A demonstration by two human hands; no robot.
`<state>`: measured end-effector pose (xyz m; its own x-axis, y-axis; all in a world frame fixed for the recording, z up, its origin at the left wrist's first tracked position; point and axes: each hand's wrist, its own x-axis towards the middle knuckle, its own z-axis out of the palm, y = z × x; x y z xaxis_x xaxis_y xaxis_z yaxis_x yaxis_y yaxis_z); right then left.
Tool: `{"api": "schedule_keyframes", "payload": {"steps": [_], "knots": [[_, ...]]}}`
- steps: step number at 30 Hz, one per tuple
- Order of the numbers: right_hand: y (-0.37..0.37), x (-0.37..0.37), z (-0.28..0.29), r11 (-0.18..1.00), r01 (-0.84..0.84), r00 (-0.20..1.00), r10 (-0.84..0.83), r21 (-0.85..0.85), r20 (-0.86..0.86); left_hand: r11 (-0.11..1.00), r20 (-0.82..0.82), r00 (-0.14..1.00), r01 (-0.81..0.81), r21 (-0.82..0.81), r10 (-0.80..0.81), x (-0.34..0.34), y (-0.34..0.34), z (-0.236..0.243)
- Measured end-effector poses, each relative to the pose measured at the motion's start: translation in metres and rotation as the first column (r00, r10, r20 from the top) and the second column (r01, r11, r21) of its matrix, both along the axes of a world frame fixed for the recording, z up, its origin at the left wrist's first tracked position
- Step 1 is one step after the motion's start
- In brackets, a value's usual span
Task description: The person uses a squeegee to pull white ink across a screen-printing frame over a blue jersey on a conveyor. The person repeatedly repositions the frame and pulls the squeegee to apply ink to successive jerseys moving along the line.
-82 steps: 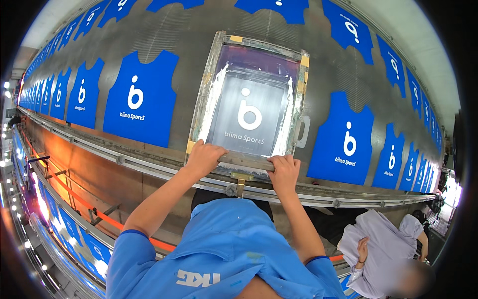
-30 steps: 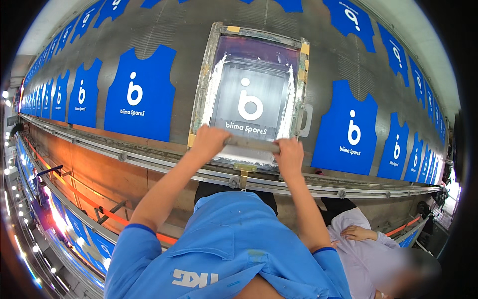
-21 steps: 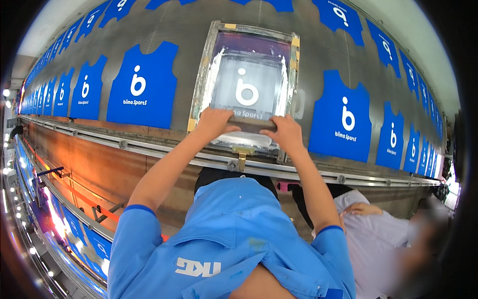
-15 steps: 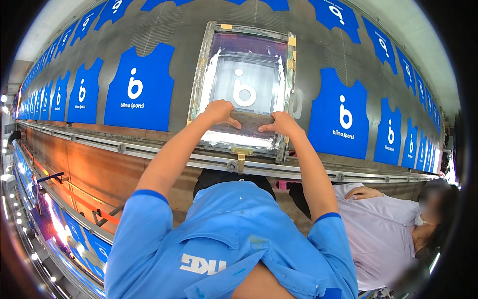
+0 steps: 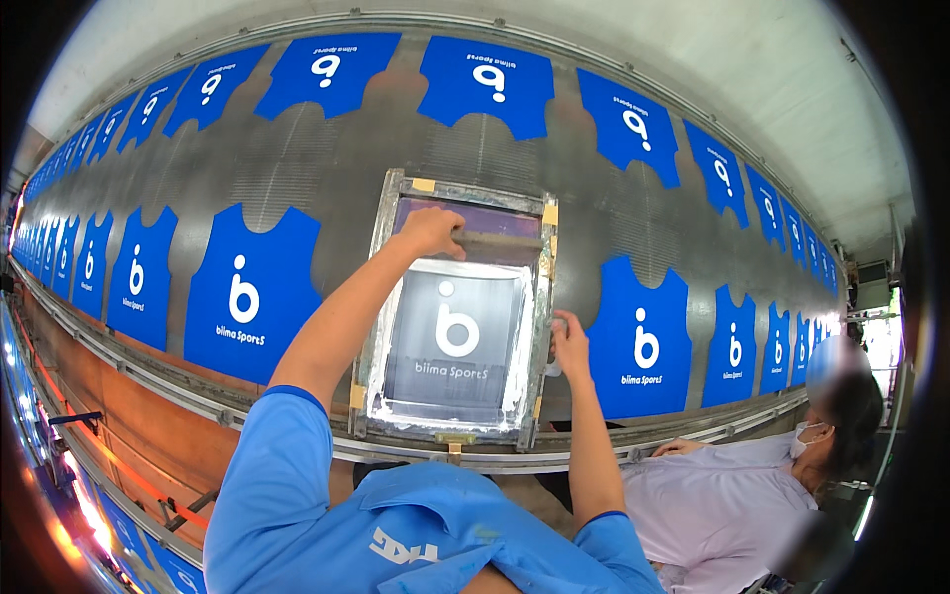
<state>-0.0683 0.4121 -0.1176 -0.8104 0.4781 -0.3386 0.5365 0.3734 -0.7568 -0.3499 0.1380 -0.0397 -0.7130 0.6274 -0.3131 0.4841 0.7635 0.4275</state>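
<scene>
My left hand (image 5: 431,231) grips a squeegee bar (image 5: 500,241) across the far end of a metal-framed printing screen (image 5: 360,368). The screen's mesh (image 5: 487,320) shows a white round letter emblem and wording, with streaks of white ink around them. My right hand (image 5: 568,335) is at the frame's right side, fingers curled on its side handle, which is mostly hidden. Blue vest-shaped fabric pieces (image 5: 220,297) (image 5: 665,381) with white printed emblems lie either side of the screen on a long grey table (image 5: 336,168).
A second row of blue pieces (image 5: 485,69) runs along the table's far side. A metal rail (image 5: 208,404) follows the near edge. A co-worker in a pale shirt and mask (image 5: 722,495) is at the lower right, beside the table. Orange rails (image 5: 119,445) lie at the lower left.
My left hand has carried the squeegee from the near end to the far end of the screen. My right hand has left the squeegee for the frame's right side. The view has shifted.
</scene>
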Motion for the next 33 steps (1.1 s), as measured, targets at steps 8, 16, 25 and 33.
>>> {"api": "schedule_keyframes", "payload": {"steps": [8, 16, 25, 33], "knots": [[-0.008, -0.015, 0.024, 0.948, 0.071, 0.977, -0.128, -0.309, -0.17, 0.993, 0.056, 0.998, 0.038, -0.112, -0.032, 0.07, -0.029, 0.002], [-0.012, -0.013, 0.053, 0.937, 0.123, 0.948, -0.208, -0.326, -0.241, 0.982, 0.037, 0.999, -0.03, 0.187, 0.023, 0.313, -0.108, 0.007], [-0.114, -0.049, 0.044, 0.96, 0.256, 0.861, -0.172, 0.116, -0.478, 0.978, -0.187, 0.981, -0.007, 0.206, 0.047, 0.33, -0.221, 0.028], [-0.387, -0.116, 0.009, 0.976, 0.208, 0.846, -0.21, -0.059, -0.49, 0.995, -0.178, 0.979, -0.096, 0.012, 0.097, 0.206, -0.482, 0.045]]}}
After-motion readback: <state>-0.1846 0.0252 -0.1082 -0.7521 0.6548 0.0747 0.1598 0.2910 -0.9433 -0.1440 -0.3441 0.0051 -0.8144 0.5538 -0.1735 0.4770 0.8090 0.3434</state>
